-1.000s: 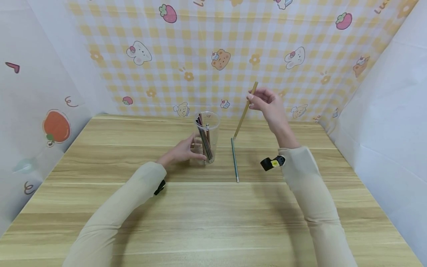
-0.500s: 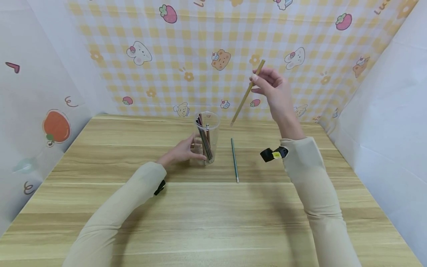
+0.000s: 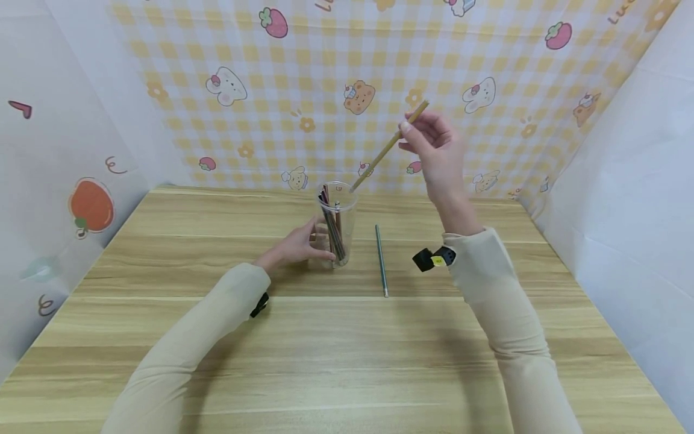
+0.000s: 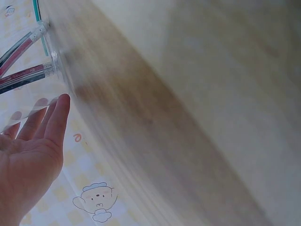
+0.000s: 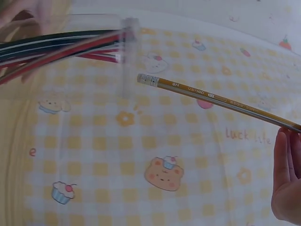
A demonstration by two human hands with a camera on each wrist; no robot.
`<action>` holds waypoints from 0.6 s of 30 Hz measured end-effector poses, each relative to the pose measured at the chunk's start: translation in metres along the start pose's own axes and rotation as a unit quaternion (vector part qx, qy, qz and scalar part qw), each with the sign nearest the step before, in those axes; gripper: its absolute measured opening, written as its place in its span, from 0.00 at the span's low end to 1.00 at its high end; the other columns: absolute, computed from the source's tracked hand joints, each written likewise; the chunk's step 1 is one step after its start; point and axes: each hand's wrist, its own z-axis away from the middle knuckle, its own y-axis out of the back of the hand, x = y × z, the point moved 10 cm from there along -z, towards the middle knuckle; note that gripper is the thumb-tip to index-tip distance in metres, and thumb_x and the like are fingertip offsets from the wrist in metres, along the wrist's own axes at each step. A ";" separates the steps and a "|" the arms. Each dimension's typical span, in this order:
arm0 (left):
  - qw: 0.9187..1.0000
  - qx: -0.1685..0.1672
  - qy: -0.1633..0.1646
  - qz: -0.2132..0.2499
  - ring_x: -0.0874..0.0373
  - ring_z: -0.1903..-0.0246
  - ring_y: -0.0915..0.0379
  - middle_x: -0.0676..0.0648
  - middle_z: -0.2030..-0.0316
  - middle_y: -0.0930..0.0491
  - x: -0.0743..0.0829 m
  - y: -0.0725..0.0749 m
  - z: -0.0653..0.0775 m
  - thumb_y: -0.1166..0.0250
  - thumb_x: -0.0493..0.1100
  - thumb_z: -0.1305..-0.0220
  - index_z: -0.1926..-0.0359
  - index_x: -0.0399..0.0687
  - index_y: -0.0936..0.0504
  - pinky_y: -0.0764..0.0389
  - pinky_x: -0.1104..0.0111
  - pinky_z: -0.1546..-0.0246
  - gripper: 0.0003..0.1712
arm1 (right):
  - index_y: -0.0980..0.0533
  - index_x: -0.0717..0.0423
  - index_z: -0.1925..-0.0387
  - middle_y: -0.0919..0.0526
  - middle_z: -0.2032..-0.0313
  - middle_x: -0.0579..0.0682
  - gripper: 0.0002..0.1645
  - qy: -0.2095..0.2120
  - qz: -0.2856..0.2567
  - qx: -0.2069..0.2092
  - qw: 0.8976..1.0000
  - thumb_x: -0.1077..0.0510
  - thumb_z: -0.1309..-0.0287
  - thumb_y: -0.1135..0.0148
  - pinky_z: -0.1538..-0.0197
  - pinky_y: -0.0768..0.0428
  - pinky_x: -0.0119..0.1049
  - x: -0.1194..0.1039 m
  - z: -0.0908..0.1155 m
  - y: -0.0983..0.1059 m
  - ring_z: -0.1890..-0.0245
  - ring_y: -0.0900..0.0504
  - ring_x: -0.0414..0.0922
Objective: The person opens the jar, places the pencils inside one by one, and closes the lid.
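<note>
A tall clear plastic cup [image 3: 351, 229] stands upright with several dark and reddish pencils [image 3: 332, 226] leaning inside. My left hand [image 3: 297, 245] holds the cup low on its left side, thumb in front and fingers behind. In the left wrist view, the fingers [image 4: 57, 120] lie along the clear wall. Between thumb and fingers, my right hand [image 3: 441, 154] pinches a yellow pencil [image 3: 386, 147] near its upper end. Its eraser end slants down to the cup's right rim; the right wrist view shows that eraser [image 5: 146, 79] just outside the mouth.
A teal pencil [image 3: 382, 260] lies on the wooden table [image 3: 347, 361], right of the cup. Behind the table hangs a yellow checked cloth [image 3: 303, 66], with white sheets at both sides. A small black camera [image 3: 432, 259] is strapped at the right wrist.
The right hand has raised the yellow pencil from beside the teal pencil, then moved it left to the cup's rim, tilting it more. The left hand and cup have stayed still.
</note>
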 end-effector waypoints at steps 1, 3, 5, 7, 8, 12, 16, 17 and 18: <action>1.000 -0.002 -0.002 0.003 0.47 0.45 0.40 0.38 0.44 0.37 0.003 0.000 0.001 0.28 0.43 0.59 0.36 0.49 0.48 0.39 0.58 0.44 0.51 | 0.25 0.62 0.68 0.22 0.69 0.56 0.07 0.004 0.013 -0.005 1.000 0.72 0.51 0.41 0.63 0.21 0.35 0.003 0.002 -0.002 0.70 0.22 0.46; 1.000 -0.006 -0.004 0.010 0.45 0.45 0.41 0.35 0.44 0.37 0.009 0.000 0.004 0.28 0.41 0.57 0.37 0.46 0.48 0.40 0.57 0.44 0.50 | 0.26 0.62 0.67 0.22 0.69 0.55 0.08 0.011 0.036 -0.016 0.999 0.72 0.52 0.41 0.63 0.21 0.35 0.009 0.006 -0.006 0.70 0.22 0.45; 1.000 -0.009 -0.004 0.015 0.44 0.45 0.41 0.34 0.44 0.37 0.016 0.000 0.007 0.29 0.39 0.57 0.37 0.44 0.48 0.40 0.56 0.44 0.49 | 0.27 0.63 0.66 0.22 0.69 0.55 0.09 0.016 0.054 -0.029 0.998 0.72 0.52 0.41 0.63 0.22 0.35 0.015 0.010 -0.009 0.70 0.23 0.45; 1.000 -0.011 -0.003 0.019 0.43 0.44 0.42 0.33 0.44 0.38 0.020 0.000 0.010 0.29 0.38 0.56 0.37 0.43 0.48 0.41 0.56 0.44 0.49 | 0.28 0.64 0.65 0.22 0.69 0.54 0.10 0.023 0.072 -0.044 0.996 0.72 0.52 0.42 0.64 0.22 0.34 0.020 0.015 -0.014 0.70 0.23 0.46; 1.000 -0.011 -0.003 0.018 0.43 0.44 0.42 0.33 0.44 0.38 0.021 0.000 0.010 0.29 0.38 0.56 0.37 0.43 0.49 0.41 0.56 0.44 0.49 | 0.28 0.64 0.65 0.22 0.69 0.54 0.10 0.021 0.079 -0.049 0.995 0.72 0.52 0.42 0.64 0.22 0.34 0.023 0.017 -0.016 0.70 0.23 0.46; 1.000 -0.009 -0.004 0.015 0.45 0.45 0.41 0.35 0.44 0.37 0.013 0.000 0.006 0.29 0.40 0.57 0.37 0.46 0.49 0.40 0.57 0.44 0.49 | 0.29 0.64 0.65 0.22 0.68 0.55 0.09 0.013 0.117 -0.069 0.991 0.72 0.51 0.42 0.64 0.22 0.32 0.030 0.028 -0.025 0.69 0.23 0.44; 1.000 -0.001 -0.006 0.002 0.48 0.45 0.40 0.38 0.44 0.36 0.001 0.000 0.000 0.28 0.44 0.58 0.36 0.50 0.49 0.38 0.58 0.45 0.51 | 0.30 0.68 0.64 0.22 0.65 0.60 0.09 -0.008 0.160 -0.087 0.983 0.70 0.49 0.43 0.62 0.23 0.33 0.035 0.039 -0.034 0.66 0.22 0.42; 1.000 0.001 -0.005 -0.002 0.48 0.45 0.40 0.39 0.44 0.36 -0.001 0.000 -0.001 0.28 0.45 0.58 0.36 0.51 0.49 0.38 0.59 0.45 0.51 | 0.30 0.69 0.64 0.22 0.65 0.61 0.09 -0.013 0.172 -0.093 0.981 0.70 0.48 0.43 0.61 0.23 0.33 0.037 0.041 -0.035 0.65 0.22 0.43; 1.000 0.002 -0.005 -0.002 0.49 0.45 0.40 0.39 0.44 0.36 -0.002 0.000 -0.001 0.28 0.45 0.58 0.36 0.52 0.49 0.38 0.59 0.45 0.51 | 0.30 0.70 0.63 0.22 0.64 0.61 0.09 -0.019 0.181 -0.098 0.978 0.69 0.47 0.44 0.61 0.23 0.33 0.040 0.043 -0.036 0.65 0.22 0.43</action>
